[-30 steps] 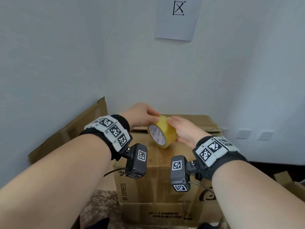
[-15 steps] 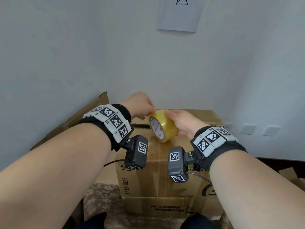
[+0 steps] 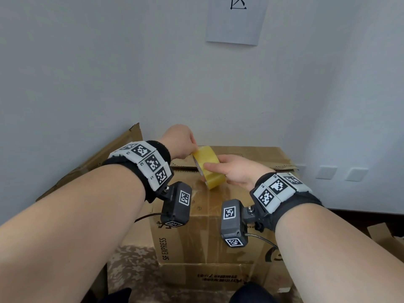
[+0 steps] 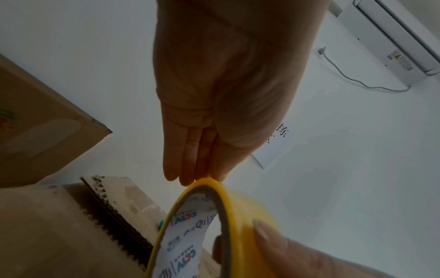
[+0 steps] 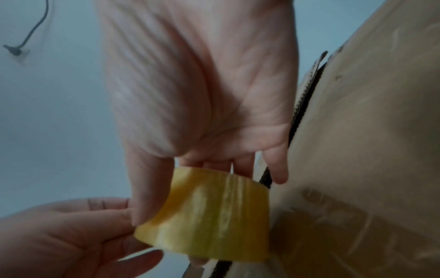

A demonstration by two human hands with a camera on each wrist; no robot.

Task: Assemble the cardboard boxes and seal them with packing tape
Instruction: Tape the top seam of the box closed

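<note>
A yellow tape roll (image 3: 208, 166) stands on edge on top of a brown cardboard box (image 3: 185, 248) marked SF EXPRESS. My right hand (image 3: 231, 169) grips the roll, thumb across its yellow band and fingers behind it; in the right wrist view the roll (image 5: 214, 216) sits under that palm. My left hand (image 3: 181, 142) meets the roll's top rim. In the left wrist view its fingers (image 4: 188, 165) lie close together, tips on the rim of the roll (image 4: 240, 212). In the right wrist view the left hand (image 5: 59, 235) has fingers above and thumb below the roll's edge, pinching it.
Flattened cardboard (image 3: 87, 167) leans against the wall on the left. More cardboard pieces (image 3: 387, 237) lie at the far right on the floor. The box's top flaps show a dark seam (image 5: 302, 105). A sheet of paper (image 3: 236, 20) hangs on the wall close behind the box.
The roll has turned so its yellow band faces me more and its printed core less. My right thumb has slid across the band, and my left fingers have moved onto the top rim.
</note>
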